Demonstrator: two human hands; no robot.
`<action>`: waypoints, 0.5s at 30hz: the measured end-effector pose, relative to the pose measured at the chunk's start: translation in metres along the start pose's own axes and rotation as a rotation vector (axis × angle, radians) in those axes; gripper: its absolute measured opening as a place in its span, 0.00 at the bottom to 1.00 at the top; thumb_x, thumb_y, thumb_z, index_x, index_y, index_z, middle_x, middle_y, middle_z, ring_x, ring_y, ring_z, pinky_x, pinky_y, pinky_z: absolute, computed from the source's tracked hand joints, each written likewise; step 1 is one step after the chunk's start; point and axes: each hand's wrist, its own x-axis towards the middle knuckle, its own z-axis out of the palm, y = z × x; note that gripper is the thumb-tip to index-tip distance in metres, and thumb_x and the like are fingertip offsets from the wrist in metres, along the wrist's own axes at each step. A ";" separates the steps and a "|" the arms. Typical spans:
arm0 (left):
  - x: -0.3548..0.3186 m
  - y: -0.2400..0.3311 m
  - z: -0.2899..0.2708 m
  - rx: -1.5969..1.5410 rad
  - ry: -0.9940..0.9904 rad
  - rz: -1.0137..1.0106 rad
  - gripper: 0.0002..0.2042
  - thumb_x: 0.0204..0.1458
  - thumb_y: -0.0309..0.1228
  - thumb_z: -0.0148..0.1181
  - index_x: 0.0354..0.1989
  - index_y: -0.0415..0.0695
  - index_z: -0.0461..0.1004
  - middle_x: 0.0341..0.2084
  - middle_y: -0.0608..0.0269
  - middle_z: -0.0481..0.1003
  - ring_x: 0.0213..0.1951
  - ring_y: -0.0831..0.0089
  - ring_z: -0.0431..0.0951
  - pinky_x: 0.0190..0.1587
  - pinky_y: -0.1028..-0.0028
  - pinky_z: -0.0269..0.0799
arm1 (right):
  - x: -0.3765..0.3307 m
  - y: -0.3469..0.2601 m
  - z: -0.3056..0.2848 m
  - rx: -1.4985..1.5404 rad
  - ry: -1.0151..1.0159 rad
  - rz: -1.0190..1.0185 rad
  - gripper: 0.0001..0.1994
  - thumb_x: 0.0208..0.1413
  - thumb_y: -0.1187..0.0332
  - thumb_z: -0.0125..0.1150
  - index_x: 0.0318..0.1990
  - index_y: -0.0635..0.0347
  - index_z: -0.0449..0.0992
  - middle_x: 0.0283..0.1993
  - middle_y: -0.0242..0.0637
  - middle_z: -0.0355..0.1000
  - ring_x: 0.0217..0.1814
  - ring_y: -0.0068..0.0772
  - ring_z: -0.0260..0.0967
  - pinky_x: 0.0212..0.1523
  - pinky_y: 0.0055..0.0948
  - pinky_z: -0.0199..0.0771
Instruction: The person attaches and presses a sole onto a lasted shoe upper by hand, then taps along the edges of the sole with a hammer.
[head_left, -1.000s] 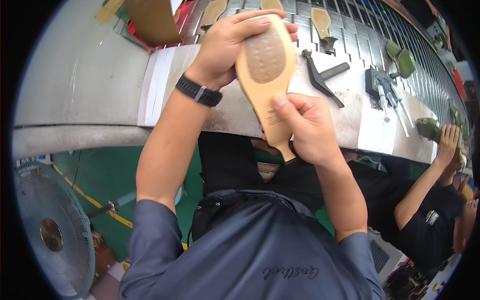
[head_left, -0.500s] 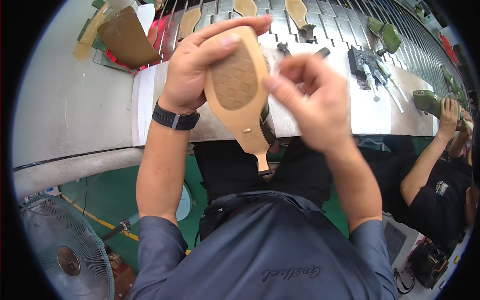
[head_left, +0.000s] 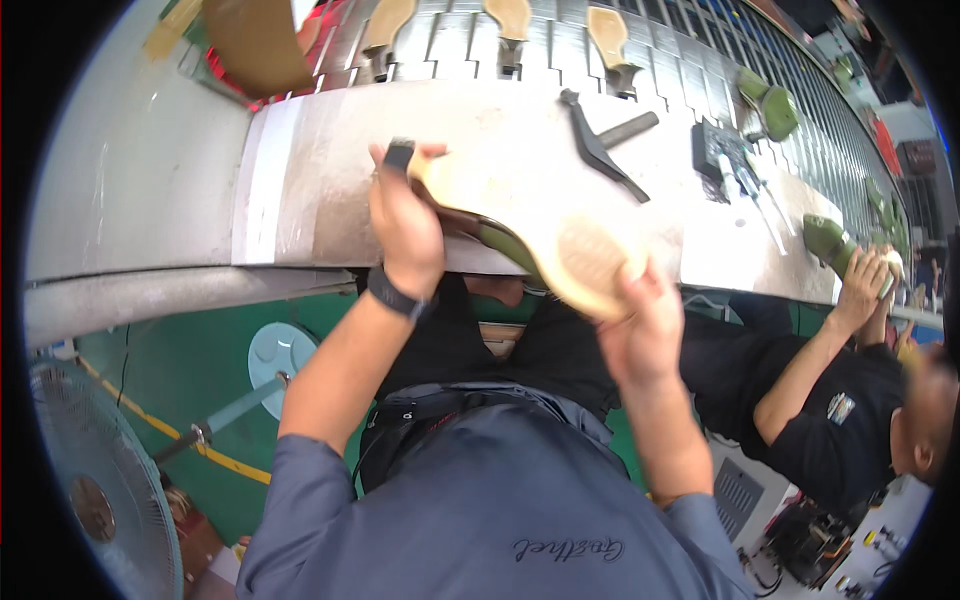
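Note:
I hold a heeled shoe (head_left: pixel 570 255) sole up between both hands, lying crosswise above the near edge of the worktable. Its sole is beige with a patterned oval under the forefoot, and a strip of dark and green upper shows along the near side. My left hand (head_left: pixel 408 235) is closed around the heel end, where a black heel tip (head_left: pixel 398 154) sticks up. My right hand (head_left: pixel 645 325), slightly blurred, grips the toe end with its thumb on the sole. Beyond the shoe, a dark long-handled tool (head_left: pixel 598 150) lies on the table.
Several beige-soled shoes (head_left: pixel 507 22) lie on the slatted metal conveyor (head_left: pixel 450 55) at the back. A black block (head_left: pixel 712 150) with syringe-like tools stands right, near a green shoe (head_left: pixel 770 105). At the right a co-worker (head_left: pixel 800 400) handles another green shoe. A fan (head_left: pixel 100 490) stands lower left.
The shoe has turned from upright to crosswise, heel now at left and toe at right. My left hand has shifted from forefoot to heel; my right hand has taken hold of the toe.

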 end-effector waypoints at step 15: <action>0.049 0.018 0.010 0.151 -0.628 0.382 0.46 0.69 0.67 0.24 0.39 0.37 0.82 0.39 0.56 0.81 0.48 0.64 0.77 0.58 0.65 0.69 | 0.071 -0.031 0.093 -1.313 -0.720 -1.163 0.23 0.42 0.76 0.74 0.50 0.63 0.81 0.30 0.34 0.71 0.26 0.33 0.72 0.26 0.32 0.74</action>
